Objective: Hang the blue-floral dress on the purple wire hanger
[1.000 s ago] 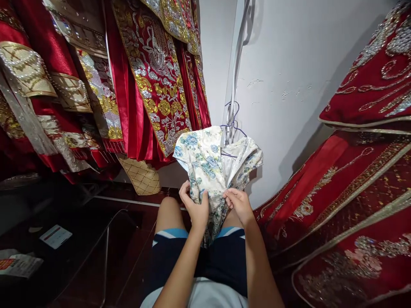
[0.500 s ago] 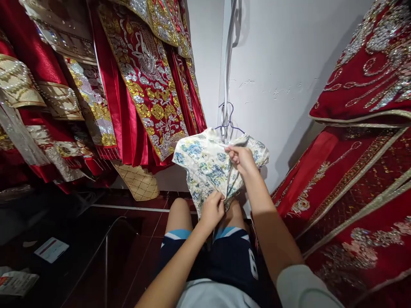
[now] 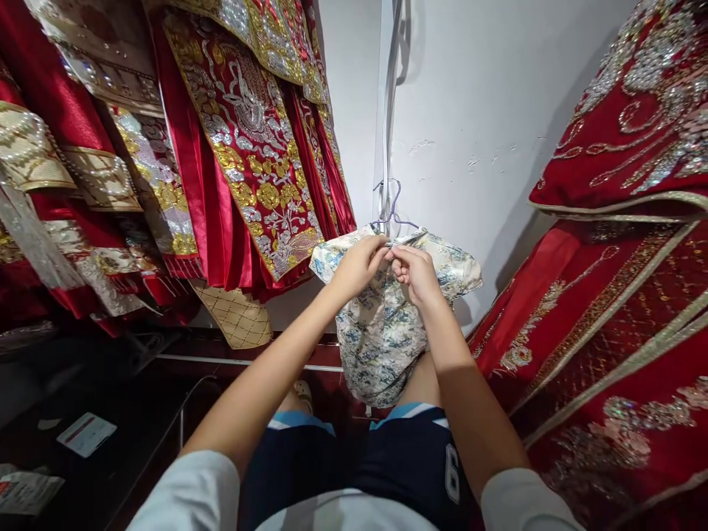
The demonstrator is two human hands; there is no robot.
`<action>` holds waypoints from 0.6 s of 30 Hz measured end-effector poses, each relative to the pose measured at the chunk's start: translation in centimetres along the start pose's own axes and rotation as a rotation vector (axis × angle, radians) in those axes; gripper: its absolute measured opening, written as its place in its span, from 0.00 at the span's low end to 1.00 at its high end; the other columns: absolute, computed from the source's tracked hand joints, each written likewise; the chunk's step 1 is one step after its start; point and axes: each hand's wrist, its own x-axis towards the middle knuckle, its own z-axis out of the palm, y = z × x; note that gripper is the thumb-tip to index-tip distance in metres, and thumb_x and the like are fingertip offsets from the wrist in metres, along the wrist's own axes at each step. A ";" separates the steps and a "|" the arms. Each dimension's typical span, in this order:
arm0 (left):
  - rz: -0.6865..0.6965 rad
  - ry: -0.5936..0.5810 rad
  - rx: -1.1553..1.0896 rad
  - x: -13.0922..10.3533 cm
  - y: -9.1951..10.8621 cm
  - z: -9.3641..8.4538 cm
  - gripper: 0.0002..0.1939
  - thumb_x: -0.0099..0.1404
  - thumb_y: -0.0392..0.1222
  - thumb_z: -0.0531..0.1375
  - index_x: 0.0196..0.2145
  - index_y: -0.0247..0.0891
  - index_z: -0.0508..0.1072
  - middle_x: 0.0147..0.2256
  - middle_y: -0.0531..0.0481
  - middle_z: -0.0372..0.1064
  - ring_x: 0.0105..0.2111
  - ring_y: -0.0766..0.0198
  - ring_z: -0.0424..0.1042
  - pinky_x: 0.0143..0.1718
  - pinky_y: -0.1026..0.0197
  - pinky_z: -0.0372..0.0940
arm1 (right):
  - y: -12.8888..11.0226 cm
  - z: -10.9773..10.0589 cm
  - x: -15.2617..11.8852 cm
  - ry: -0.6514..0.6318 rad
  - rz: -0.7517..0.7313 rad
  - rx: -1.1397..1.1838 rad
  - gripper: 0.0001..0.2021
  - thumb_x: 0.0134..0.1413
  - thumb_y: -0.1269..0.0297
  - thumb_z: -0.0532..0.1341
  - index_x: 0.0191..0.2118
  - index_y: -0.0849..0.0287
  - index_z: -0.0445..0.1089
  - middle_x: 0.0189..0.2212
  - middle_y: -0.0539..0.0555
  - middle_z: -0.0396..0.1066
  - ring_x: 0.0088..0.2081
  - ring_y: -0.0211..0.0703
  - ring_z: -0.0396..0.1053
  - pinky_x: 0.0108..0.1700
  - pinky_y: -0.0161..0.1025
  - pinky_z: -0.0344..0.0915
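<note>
A pale floral garment point(image 3: 381, 346) with blue and yellow flowers hangs from a thin purple wire hanger point(image 3: 394, 206) against the wall. Both of my hands meet at its neckline. My left hand point(image 3: 359, 267) is closed on the collar edge, its fingertips pinched together. Just beside it, my right hand point(image 3: 414, 271) pinches the neckline, with the other fingers curled in. The cloth between my fingertips is too small to make out in detail. The garment's lower part hangs down between my knees.
Red embroidered garments point(image 3: 265, 169) hang at the left, and more red beaded ones point(image 3: 619, 295) at the right. A white pole point(image 3: 387, 96) runs up the wall. On a dark surface at lower left lie a white card point(image 3: 87, 434) and a printed packet point(image 3: 27, 490).
My left hand has moved up from the garment's front to the neckline beside my right hand. The garment's lower part now hangs looser and lower, and my knees have moved apart.
</note>
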 end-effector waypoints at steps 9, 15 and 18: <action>-0.172 0.482 -0.160 1.8 -0.9 -2.6 0.08 0.71 0.36 0.55 0.32 0.37 0.70 0.33 0.49 0.70 0.35 0.63 0.68 0.39 0.60 0.61 | 6.4 -0.8 -1.4 0.104 0.061 -0.062 0.12 0.43 0.56 0.64 0.19 0.58 0.69 0.10 0.44 0.54 0.15 0.32 0.46 0.19 0.34 0.40; -0.902 0.902 -0.914 -1.8 -8.4 -4.3 0.13 0.69 0.31 0.53 0.26 0.37 0.65 0.26 0.52 0.64 0.30 0.66 0.67 0.39 0.61 0.66 | 9.6 -0.2 -6.7 0.185 0.047 0.113 0.13 0.45 0.56 0.63 0.19 0.57 0.68 0.12 0.44 0.53 0.17 0.32 0.47 0.21 0.35 0.42; -0.984 0.875 -1.062 -4.8 -9.7 -2.8 0.14 0.70 0.29 0.50 0.27 0.38 0.66 0.24 0.50 0.64 0.33 0.63 0.71 0.42 0.59 0.69 | 10.4 0.2 -8.9 0.180 0.104 0.127 0.12 0.45 0.57 0.62 0.19 0.57 0.67 0.14 0.45 0.54 0.18 0.34 0.48 0.22 0.36 0.44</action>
